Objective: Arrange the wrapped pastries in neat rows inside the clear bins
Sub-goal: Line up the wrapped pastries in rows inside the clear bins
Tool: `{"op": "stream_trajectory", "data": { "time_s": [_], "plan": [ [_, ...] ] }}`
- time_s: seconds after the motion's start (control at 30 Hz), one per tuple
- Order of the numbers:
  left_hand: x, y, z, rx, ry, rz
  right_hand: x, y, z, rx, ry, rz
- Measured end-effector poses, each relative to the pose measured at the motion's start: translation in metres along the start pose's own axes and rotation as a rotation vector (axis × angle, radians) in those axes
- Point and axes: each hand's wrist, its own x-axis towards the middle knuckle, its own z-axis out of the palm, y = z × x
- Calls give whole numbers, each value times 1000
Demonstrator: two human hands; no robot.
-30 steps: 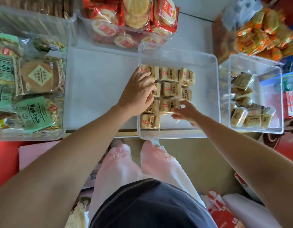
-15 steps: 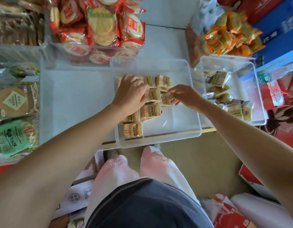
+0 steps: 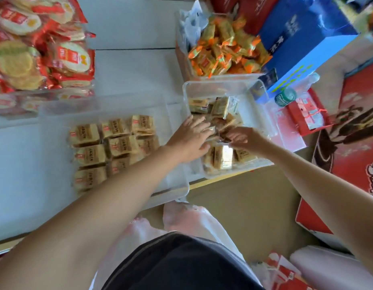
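Right of centre, the left hand [image 3: 191, 137] spreads its fingers over beige wrapped pastries [image 3: 220, 105] in a clear plastic bin [image 3: 221, 83]; right hand [image 3: 242, 138] fingers curled, grip unclear.

Left hand [image 3: 190, 139] extended forward, palm down, fingers spread; right hand [image 3: 243, 136] close beside, fingers curled, grip unclear.

We see a white counter [image 3: 129, 72] with a pale yellow front edge, standing over a tan floor [image 3: 244, 206]. To its right we find a blue carton [image 3: 302, 38] beside red cartons [image 3: 352, 143], all under soft, even light.
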Motion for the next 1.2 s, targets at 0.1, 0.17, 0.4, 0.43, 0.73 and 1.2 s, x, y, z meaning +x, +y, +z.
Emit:
{"op": "stream_trajectory", "data": {
  "time_s": [0.1,0.17,0.4,0.43,0.73,1.2],
  "plan": [
    [17,14,15,147,-152,-86,12,14,0,-309,-186,-41],
    [18,17,21,204,-201,-128,18,15,-1,-478,-184,-114],
    [23,18,18,-146,56,-151,23,15,-20,-89,-153,-156],
    [26,21,13,-213,98,-166,23,12,-24,-10,-116,-165],
    [51,35,-10,-736,78,-505,12,15,-52,126,107,-140],
    [74,42,-3,-1047,-18,-664,-5,78,-62,-169,235,84]
  ]
}}
